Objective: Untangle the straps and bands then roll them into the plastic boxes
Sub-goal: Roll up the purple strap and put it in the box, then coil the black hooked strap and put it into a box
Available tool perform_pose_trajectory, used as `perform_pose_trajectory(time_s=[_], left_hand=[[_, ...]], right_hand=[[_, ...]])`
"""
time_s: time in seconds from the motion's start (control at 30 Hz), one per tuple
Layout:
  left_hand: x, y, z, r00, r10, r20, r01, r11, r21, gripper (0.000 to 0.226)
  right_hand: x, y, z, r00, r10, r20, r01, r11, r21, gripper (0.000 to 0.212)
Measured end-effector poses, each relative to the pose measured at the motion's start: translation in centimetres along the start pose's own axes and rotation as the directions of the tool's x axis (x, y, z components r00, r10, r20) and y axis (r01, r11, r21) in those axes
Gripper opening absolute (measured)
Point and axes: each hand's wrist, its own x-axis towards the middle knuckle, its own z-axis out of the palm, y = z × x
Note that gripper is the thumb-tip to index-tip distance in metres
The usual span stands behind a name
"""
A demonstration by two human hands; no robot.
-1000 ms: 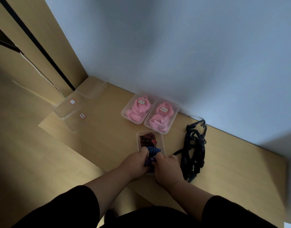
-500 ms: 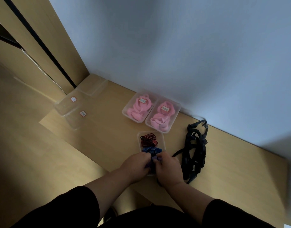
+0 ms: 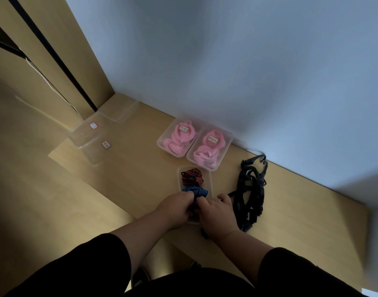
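Note:
A clear plastic box [image 3: 209,179] sits on the wooden table, holding a red striped band [image 3: 191,176] at its far end and a blue striped band [image 3: 196,191] in the middle. My left hand [image 3: 176,207] and my right hand [image 3: 215,213] meet over the box's near end, fingers curled round a dark band that they mostly hide, right against the blue one. A tangle of black straps [image 3: 249,194] lies on the table just right of my right hand.
Two clear boxes of rolled pink bands [image 3: 179,138] [image 3: 209,148] stand behind, near the wall. Several empty clear boxes [image 3: 85,136] sit at the table's far-left corner. The table's left edge [image 3: 93,187] runs diagonally, and bare wood stretches to the right.
Both hands have stayed over the box's near end, shifting slightly toward me. More of the blue striped band shows beyond the fingers now.

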Motion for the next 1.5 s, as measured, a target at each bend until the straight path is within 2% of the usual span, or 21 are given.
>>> perform_pose_trajectory(time_s=[0.13, 0.23, 0.4, 0.53, 0.67, 0.83, 1.07, 1.27, 1.4, 1.5], left_hand=[[-0.2, -0.3, 0.0, 1.0, -0.026, -0.017, 0.025, 0.999, -0.045, 0.018], [-0.4, -0.6, -0.1, 0.998, -0.066, -0.022, 0.065, 0.997, -0.043, 0.02], [-0.8, -0.8, -1.0, 0.997, -0.071, -0.034, 0.073, 0.997, 0.041, 0.036], [-1.6, -1.4, -2.2, 0.993, -0.072, -0.096, 0.077, 0.996, 0.051, 0.039], [-2.8, -2.7, -3.9, 0.982, -0.058, -0.181, 0.063, 0.998, 0.021, 0.042], [-3.9, -5.7, -5.2, 0.975, -0.068, -0.21, 0.078, 0.996, 0.036, 0.052], [-5.4, -12.7, -6.9, 0.962, -0.129, -0.24, 0.123, 0.992, -0.04, 0.055], [-5.8, -20.5, -9.0, 0.961, -0.21, -0.18, 0.189, 0.973, -0.129, 0.051], [-6.0, -25.8, -10.9, 0.962, -0.233, -0.14, 0.215, 0.968, -0.13, 0.057], [-5.8, -29.6, -11.6, 0.967, -0.229, -0.115, 0.217, 0.97, -0.108, 0.048]], right_hand=[[0.2, -0.5, -0.6, 0.998, -0.025, 0.064, 0.027, 0.999, -0.031, 0.012], [0.0, -0.6, -0.7, 0.999, -0.017, 0.045, 0.017, 1.0, 0.002, 0.01], [-0.2, -0.7, -1.1, 0.997, 0.077, 0.025, -0.077, 0.997, 0.031, 0.035], [-0.3, -1.2, -2.3, 0.994, 0.107, -0.003, -0.106, 0.994, 0.027, 0.046], [0.1, -2.9, -3.6, 0.997, 0.077, -0.024, -0.076, 0.996, 0.052, 0.046], [2.3, -5.3, -4.4, 0.997, 0.034, -0.075, -0.033, 0.999, 0.015, 0.041], [7.0, -10.0, -4.6, 0.989, -0.016, -0.149, 0.012, 1.0, -0.025, 0.034], [12.7, -16.1, -4.1, 0.997, -0.062, -0.046, 0.06, 0.997, -0.045, 0.045], [17.4, -20.0, -2.5, 0.999, -0.042, 0.012, 0.043, 0.998, -0.039, 0.048], [20.9, -22.4, -1.5, 0.999, 0.004, 0.052, -0.002, 0.999, -0.036, 0.048]])
